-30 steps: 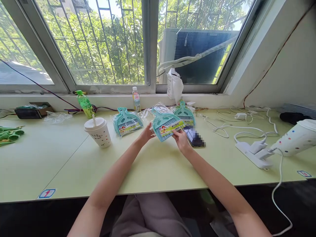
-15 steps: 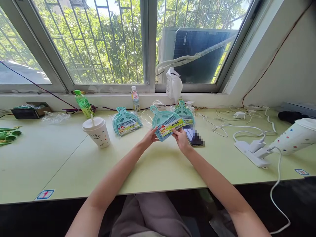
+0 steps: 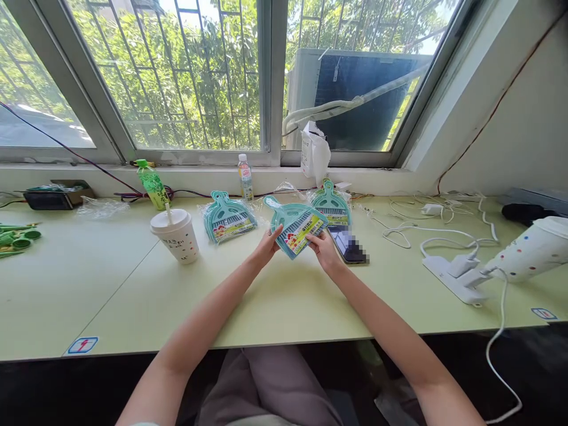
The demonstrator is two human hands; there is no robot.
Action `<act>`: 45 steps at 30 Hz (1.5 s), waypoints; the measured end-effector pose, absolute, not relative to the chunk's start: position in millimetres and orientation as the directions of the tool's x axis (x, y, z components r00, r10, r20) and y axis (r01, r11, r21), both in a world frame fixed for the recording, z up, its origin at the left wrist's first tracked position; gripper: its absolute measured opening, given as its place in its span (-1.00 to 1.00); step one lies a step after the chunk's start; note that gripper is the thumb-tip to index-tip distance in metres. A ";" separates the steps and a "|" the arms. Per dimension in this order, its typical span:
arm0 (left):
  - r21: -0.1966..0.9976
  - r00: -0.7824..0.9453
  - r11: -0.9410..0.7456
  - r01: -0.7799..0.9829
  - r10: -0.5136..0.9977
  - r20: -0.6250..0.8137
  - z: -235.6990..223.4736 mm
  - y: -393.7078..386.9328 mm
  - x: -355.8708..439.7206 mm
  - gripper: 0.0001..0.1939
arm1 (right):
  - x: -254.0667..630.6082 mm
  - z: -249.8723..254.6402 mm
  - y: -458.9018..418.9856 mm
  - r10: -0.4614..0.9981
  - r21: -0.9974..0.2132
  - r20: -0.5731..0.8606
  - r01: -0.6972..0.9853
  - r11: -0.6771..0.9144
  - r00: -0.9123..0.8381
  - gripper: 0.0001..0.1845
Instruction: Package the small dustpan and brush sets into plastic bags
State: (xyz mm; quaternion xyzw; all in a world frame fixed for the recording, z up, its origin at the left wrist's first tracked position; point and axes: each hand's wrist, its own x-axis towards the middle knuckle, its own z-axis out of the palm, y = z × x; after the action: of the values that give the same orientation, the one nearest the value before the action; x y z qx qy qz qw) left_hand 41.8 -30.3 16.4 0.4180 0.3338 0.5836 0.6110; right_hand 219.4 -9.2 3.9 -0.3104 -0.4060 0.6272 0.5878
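Observation:
A teal mini dustpan-and-brush set (image 3: 293, 223) with a yellow label is held just above the pale green table (image 3: 133, 284), handle pointing up and left. My left hand (image 3: 265, 247) pinches its lower left edge. My right hand (image 3: 323, 249) pinches its lower right edge. Two more packaged teal sets lie on the table: one to the left (image 3: 227, 216) and one behind at the right (image 3: 331, 204). A phone (image 3: 348, 244) lies flat beside my right hand.
A white lidded cup with a straw (image 3: 176, 236) stands to the left. A green bottle (image 3: 152, 184) and a small clear bottle (image 3: 245, 176) stand by the window sill. A white power strip (image 3: 455, 275), cables and a dotted white cup (image 3: 530, 248) lie at the right. Green items (image 3: 15, 238) sit far left.
The held dustpan set has turned anticlockwise, so its handle now leans further left. Both hands kept their hold and shifted slightly with it.

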 end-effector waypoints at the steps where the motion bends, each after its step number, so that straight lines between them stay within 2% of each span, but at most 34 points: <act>1: 0.913 0.110 -0.042 -0.407 0.989 0.094 17.4 -31.7 42.4 -0.51 | 219.1 3.7 -9.2 0.990 -0.875 0.084 -0.483 0.020 -0.112 -0.64; 5: 0.938 0.093 -0.061 -0.342 0.991 0.098 19.1 -33.0 43.7 -0.37 | 216.7 2.9 -10.1 0.992 -0.871 0.071 -0.491 0.011 -0.104 -0.65; 12: 0.944 0.040 -0.056 -0.325 0.997 0.073 15.7 -29.2 41.9 -0.31 | 213.3 3.3 -13.1 0.993 -0.839 0.051 -0.543 -0.017 -0.110 -0.68; 15: 0.958 0.067 -0.042 -0.285 0.996 0.064 15.4 -29.9 41.4 -0.27 | 215.1 3.4 -11.4 0.995 -0.825 0.058 -0.565 -0.001 -0.086 -0.63; 19: 0.972 0.138 -0.011 -0.236 0.990 0.044 12.9 -30.6 44.0 -0.34 | 218.3 3.9 -8.4 0.995 -0.821 0.090 -0.569 0.049 -0.045 -0.57; 22: 0.961 0.185 0.017 -0.275 0.982 0.035 10.7 -31.6 47.8 -0.42 | 218.9 4.6 -7.7 0.995 -0.814 0.103 -0.574 0.089 0.008 -0.56; 28: 0.953 0.334 0.073 -0.293 0.942 0.031 11.6 -36.1 53.0 -0.44 | 221.2 2.5 -6.7 0.991 -0.810 0.117 -0.571 0.134 0.067 -0.58; 32: 0.889 0.165 0.010 -0.458 0.984 0.074 14.0 -34.6 54.3 -0.50 | 219.5 -0.4 -8.0 0.994 -0.815 0.095 -0.570 0.104 0.045 -0.60; 35: 0.820 -0.011 0.009 -0.573 1.000 -0.018 14.8 -34.8 59.5 -0.56 | 213.5 -3.1 -11.4 0.996 -0.817 0.085 -0.572 0.076 0.010 -0.59; 37: 0.784 -0.069 0.007 -0.621 0.995 -0.064 14.1 -37.2 66.1 -0.60 | 209.6 -4.3 -14.0 0.996 -0.817 0.086 -0.572 0.067 -0.007 -0.58; 40: 0.778 -0.048 0.025 -0.628 0.996 -0.071 11.7 -41.9 75.2 -0.62 | 207.7 -2.9 -17.3 0.994 -0.821 0.106 -0.563 0.091 0.006 -0.57; 45: 0.829 0.064 0.143 -0.541 0.990 -0.129 12.7 -45.0 73.8 -0.66 | 212.3 4.6 -18.0 0.990 -0.814 0.131 -0.565 0.134 0.047 -0.60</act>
State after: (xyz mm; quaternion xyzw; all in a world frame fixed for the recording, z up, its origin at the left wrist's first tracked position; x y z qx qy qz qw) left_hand 73.8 -45.0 12.7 0.3067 0.3655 0.5782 0.6618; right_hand 212.3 -18.0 4.6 -0.2947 -0.3612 0.5882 0.6608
